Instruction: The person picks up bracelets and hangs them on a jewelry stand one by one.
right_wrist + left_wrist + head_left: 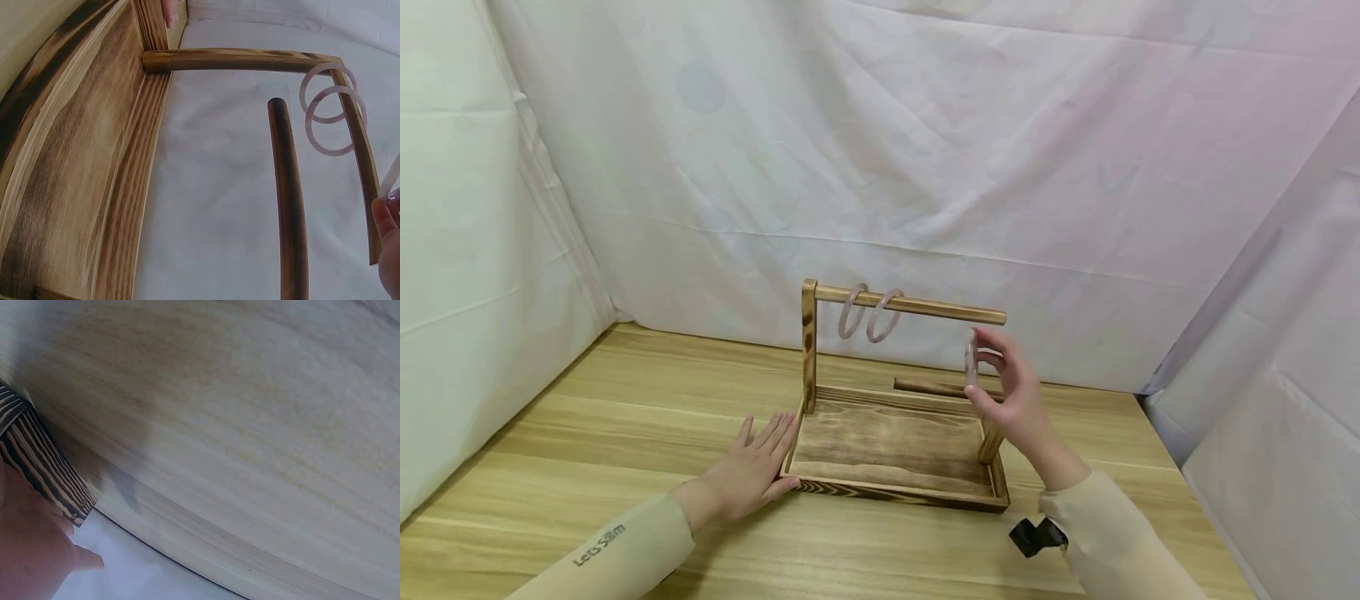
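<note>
A wooden stand [887,492] with a tray base has an upper rod [955,312] and a lower rod [925,386]. Two pale pink bangles, the left bangle [842,321] and its neighbour [872,327], hang from the upper rod near its post. My right hand [1018,408] pinches a third bangle [971,362] between thumb and fingers, just below the upper rod's free end. In the right wrist view, only part of this held bangle [391,178] shows. My left hand [748,471] rests with spread fingers against the tray's left side.
The stand sits on a light wood-grain table [647,417]. White cloth [925,167] hangs behind it and on both sides. The lower rod juts leftward from a short right-hand post [990,442]. A black strap piece [1036,536] sticks out by the right cuff.
</note>
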A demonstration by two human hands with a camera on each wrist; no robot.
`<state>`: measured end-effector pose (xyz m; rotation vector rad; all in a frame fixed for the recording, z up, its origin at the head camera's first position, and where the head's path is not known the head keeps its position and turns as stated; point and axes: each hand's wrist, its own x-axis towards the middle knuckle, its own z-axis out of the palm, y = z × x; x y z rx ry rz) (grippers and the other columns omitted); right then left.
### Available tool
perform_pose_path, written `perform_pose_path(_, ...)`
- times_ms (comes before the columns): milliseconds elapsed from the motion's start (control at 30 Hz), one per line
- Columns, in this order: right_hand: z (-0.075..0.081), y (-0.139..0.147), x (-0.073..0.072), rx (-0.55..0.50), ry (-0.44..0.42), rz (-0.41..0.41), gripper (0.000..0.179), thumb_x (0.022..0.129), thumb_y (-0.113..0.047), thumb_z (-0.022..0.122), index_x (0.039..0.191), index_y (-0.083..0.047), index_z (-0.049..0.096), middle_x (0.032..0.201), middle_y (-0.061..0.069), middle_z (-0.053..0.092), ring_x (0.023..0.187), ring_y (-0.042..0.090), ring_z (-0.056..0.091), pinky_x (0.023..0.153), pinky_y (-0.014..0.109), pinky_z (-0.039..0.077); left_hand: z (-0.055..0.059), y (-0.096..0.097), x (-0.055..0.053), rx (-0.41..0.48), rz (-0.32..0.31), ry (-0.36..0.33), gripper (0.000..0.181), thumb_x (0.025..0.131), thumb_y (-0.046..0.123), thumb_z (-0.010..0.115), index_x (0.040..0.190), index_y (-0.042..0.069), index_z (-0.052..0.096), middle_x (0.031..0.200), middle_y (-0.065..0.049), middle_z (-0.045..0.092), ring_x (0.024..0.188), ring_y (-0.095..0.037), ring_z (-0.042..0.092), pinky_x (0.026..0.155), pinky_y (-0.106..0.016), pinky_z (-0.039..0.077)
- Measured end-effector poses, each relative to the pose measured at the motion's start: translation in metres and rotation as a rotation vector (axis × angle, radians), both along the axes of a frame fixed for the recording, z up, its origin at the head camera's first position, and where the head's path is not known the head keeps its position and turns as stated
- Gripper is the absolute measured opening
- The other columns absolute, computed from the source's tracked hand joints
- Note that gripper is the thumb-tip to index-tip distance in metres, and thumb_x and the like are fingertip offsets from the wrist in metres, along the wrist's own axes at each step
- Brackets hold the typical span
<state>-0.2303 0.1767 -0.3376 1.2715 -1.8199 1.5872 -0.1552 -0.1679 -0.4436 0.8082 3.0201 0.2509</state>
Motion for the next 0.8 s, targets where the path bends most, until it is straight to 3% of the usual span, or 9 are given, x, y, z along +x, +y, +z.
perform_pose_path(233,0.003,0.007,0.003,-0.063,-0.064,-0.042,0.062,0.073,0.017,0.055,0.133,0.004,0.043,0.126,-0.004,0.050,0.117,0.010,0.048,0.097,0.018,0.043,0.001,0.000,0.000,-0.005,0.004,-0.007,0.073,0.098,0.046,0.038,0.145,-0.007,0.021,0.153,-0.023,0.019,0.142,-0.039,0.019,0.112,-0.063,0.010)
perform_pose_path(533,0.003,0.018,0.000,-0.179,-0.124,-0.112,0.056,0.079,0.011,0.054,0.133,-0.003,0.045,0.125,-0.003,0.050,0.113,0.010,0.048,0.095,0.017,0.042,-0.001,-0.001,-0.001,-0.017,0.003,-0.002,0.074,0.097,0.048,0.037,0.145,-0.007,0.021,0.153,-0.023,0.019,0.142,-0.038,0.020,0.112,-0.063,0.012)
perform_pose_path(800,0.005,0.025,-0.005,-0.222,-0.173,-0.171,0.056,0.077,0.015,0.053,0.131,0.006,0.044,0.120,-0.002,0.052,0.109,0.009,0.050,0.093,0.017,0.044,-0.001,-0.002,-0.002,-0.012,-0.001,-0.001,0.075,0.097,0.049,0.036,0.146,-0.006,0.020,0.154,-0.023,0.019,0.142,-0.038,0.019,0.112,-0.063,0.010)
